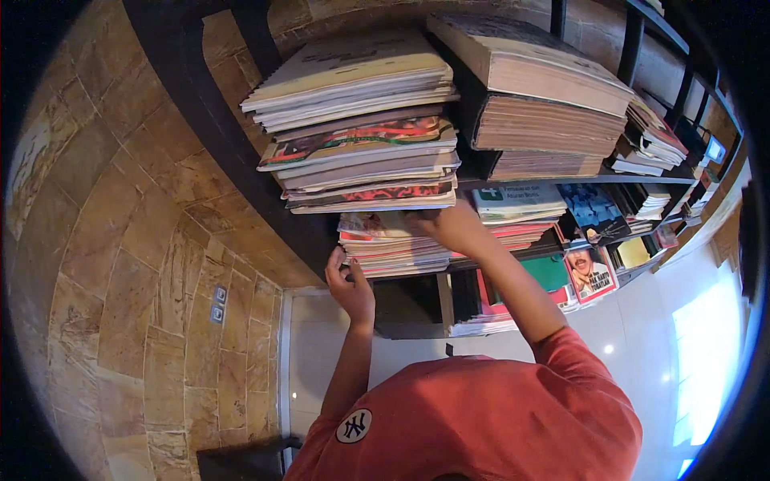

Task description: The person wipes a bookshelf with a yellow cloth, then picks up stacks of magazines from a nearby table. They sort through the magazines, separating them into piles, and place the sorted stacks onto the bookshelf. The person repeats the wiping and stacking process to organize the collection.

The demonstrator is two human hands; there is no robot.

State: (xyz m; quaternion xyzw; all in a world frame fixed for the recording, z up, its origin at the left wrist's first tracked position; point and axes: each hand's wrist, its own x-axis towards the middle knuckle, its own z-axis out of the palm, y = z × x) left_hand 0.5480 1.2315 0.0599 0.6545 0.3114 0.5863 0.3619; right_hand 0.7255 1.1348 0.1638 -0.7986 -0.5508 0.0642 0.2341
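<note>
A stack of magazines lies on the shelf just below the top one. My left hand is at its left front corner, fingertips against or very near the edges, fingers apart. My right hand reaches over the stack's right side. Its fingertips are in shadow under the upper shelf, so whether they grip anything is hidden. Directly above stands a taller pile of magazines and booklets, its front edges overhanging the shelf.
Thick bound volumes stand right of the tall pile. Further right on the middle shelf are more booklets and a blue-covered magazine. A green cover shows lower down. A stone-tiled wall with sockets borders the left.
</note>
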